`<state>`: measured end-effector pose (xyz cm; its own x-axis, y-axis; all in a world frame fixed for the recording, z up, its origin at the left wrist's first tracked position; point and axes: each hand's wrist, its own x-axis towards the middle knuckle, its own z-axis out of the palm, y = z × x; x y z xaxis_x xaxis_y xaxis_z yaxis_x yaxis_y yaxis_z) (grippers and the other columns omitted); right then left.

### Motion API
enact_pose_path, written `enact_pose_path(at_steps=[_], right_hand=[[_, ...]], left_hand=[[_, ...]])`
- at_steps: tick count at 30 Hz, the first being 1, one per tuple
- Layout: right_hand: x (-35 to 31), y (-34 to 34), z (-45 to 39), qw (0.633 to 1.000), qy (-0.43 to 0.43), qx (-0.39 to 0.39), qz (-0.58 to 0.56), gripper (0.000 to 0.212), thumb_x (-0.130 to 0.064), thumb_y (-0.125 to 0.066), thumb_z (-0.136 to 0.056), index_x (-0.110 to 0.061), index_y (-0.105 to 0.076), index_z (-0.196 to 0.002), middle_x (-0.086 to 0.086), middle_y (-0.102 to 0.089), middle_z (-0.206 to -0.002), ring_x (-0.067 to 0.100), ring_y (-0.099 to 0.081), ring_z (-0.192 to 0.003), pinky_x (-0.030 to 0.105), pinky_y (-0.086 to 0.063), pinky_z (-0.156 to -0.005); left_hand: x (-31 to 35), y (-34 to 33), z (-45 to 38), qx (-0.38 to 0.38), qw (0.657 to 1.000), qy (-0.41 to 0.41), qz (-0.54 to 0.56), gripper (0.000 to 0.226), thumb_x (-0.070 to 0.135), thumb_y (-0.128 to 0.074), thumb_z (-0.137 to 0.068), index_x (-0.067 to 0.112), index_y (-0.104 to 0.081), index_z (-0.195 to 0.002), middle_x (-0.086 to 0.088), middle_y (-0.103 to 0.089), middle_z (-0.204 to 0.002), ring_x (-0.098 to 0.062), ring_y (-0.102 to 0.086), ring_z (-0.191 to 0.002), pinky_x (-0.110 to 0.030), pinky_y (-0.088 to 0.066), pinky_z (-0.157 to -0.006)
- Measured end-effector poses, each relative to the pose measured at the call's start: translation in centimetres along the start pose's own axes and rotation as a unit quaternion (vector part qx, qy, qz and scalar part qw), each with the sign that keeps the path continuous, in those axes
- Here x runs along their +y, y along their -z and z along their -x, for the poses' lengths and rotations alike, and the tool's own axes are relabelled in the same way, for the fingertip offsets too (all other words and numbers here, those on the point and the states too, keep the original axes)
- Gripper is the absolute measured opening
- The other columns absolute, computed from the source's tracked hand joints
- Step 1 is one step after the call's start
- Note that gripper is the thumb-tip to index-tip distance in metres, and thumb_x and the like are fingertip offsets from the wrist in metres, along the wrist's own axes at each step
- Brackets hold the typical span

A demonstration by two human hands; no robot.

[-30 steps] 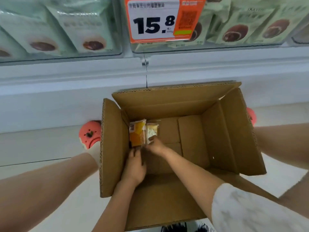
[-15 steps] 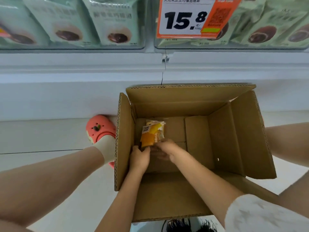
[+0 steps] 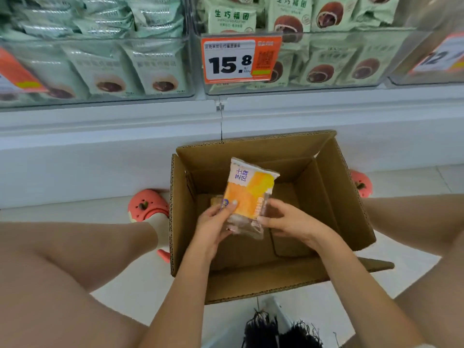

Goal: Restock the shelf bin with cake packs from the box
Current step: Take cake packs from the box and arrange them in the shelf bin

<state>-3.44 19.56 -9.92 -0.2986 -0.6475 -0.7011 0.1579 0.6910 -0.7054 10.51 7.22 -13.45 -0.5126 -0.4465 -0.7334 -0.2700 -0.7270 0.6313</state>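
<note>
- Orange price tag (image 3: 241, 62) reading 15.8, clipped to bin front.
- Green mochi packets (image 3: 321, 69) behind it.
- Pink clogs: left (image 3: 147, 205), right (image 3: 361, 183).
- White floor (image 3: 62, 212).

A pale tiled floor (image 3: 75, 212) runs up to a white shelf base (image 3: 100, 156) at the far side. Above it, clear bins (image 3: 100, 96) hold green packs (image 3: 160, 69). An orange price tag (image 3: 238, 61) reads 15.8. The light is soft and even.
</note>
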Motion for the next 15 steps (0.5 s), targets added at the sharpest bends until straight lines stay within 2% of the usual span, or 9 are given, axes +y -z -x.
enact_pose_path(at_steps=[2,3,5,7,10,13,15], right_hand=[[-1.0,1.9,1.1,0.994,0.055,0.082,-0.035,0.050,-0.040,-0.062,-0.087,-0.035,-0.041,-0.132,-0.012,-0.055,-0.121,0.008,-0.054,-0.112,0.035,-0.046,-0.095],[-1.5,2.8,1.5,0.984,0.101,0.138,-0.045,0.046,-0.039,-0.058,-0.090,-0.035,-0.042,-0.133,-0.011,-0.056,-0.121,0.006,-0.055,-0.111,0.033,-0.047,-0.096],[-2.5,4.1,2.2,0.951,0.201,0.236,0.003,0.030,-0.034,-0.052,-0.095,-0.034,-0.052,-0.125,-0.014,-0.060,-0.115,-0.001,-0.056,-0.106,0.022,-0.045,-0.093],[-3.4,4.5,2.6,0.928,0.259,0.263,0.055,0.018,-0.026,-0.052,-0.095,-0.028,-0.062,-0.110,-0.017,-0.063,-0.103,-0.004,-0.057,-0.098,0.011,-0.043,-0.084],[-3.8,4.2,2.6,0.918,0.257,0.280,0.113,0.010,-0.021,-0.055,-0.094,-0.021,-0.065,-0.093,-0.014,-0.062,-0.090,-0.004,-0.055,-0.085,0.005,-0.040,-0.068],[-3.3,3.6,2.6,0.906,0.258,0.313,0.119,0.008,-0.019,-0.053,-0.095,-0.020,-0.060,-0.091,-0.018,-0.057,-0.086,-0.004,-0.053,-0.081,0.002,-0.039,-0.063],[-3.5,3.3,2.9,0.891,0.273,0.340,0.127,0.008,-0.018,-0.051,-0.096,-0.019,-0.057,-0.091,-0.019,-0.055,-0.084,-0.008,-0.054,-0.078,0.000,-0.038,-0.062]], left_hand=[[0.6,-0.4,0.3,-0.003,0.998,-0.054,-0.037,0.041,0.026,-0.076,-0.073,0.014,-0.065,-0.111,-0.005,-0.074,-0.097,-0.021,-0.070,-0.090,-0.038,-0.056,-0.083],[0.9,-0.6,0.6,-0.015,0.996,-0.072,-0.056,0.043,0.029,-0.077,-0.068,0.016,-0.067,-0.108,-0.004,-0.074,-0.097,-0.021,-0.070,-0.093,-0.041,-0.054,-0.088],[1.1,-1.1,1.1,-0.045,0.992,-0.091,-0.079,0.046,0.032,-0.077,-0.063,0.017,-0.068,-0.105,-0.005,-0.074,-0.100,-0.024,-0.068,-0.099,-0.043,-0.053,-0.091],[1.0,-1.8,1.7,-0.069,0.989,-0.094,-0.087,0.048,0.031,-0.076,-0.064,0.014,-0.067,-0.108,-0.008,-0.073,-0.103,-0.027,-0.067,-0.101,-0.043,-0.053,-0.092],[0.6,-2.7,2.3,-0.088,0.988,-0.096,-0.081,0.052,0.032,-0.077,-0.064,0.012,-0.066,-0.110,-0.010,-0.073,-0.103,-0.028,-0.067,-0.101,-0.048,-0.051,-0.094],[0.4,-3.1,2.7,-0.077,0.992,-0.086,-0.059,0.057,0.030,-0.076,-0.065,0.010,-0.062,-0.117,-0.009,-0.072,-0.104,-0.025,-0.068,-0.099,-0.046,-0.052,-0.092],[0.2,-3.3,2.8,-0.076,0.994,-0.079,0.005,0.063,0.027,-0.075,-0.067,0.011,-0.057,-0.124,-0.012,-0.068,-0.113,-0.026,-0.066,-0.102,-0.042,-0.055,-0.087]])
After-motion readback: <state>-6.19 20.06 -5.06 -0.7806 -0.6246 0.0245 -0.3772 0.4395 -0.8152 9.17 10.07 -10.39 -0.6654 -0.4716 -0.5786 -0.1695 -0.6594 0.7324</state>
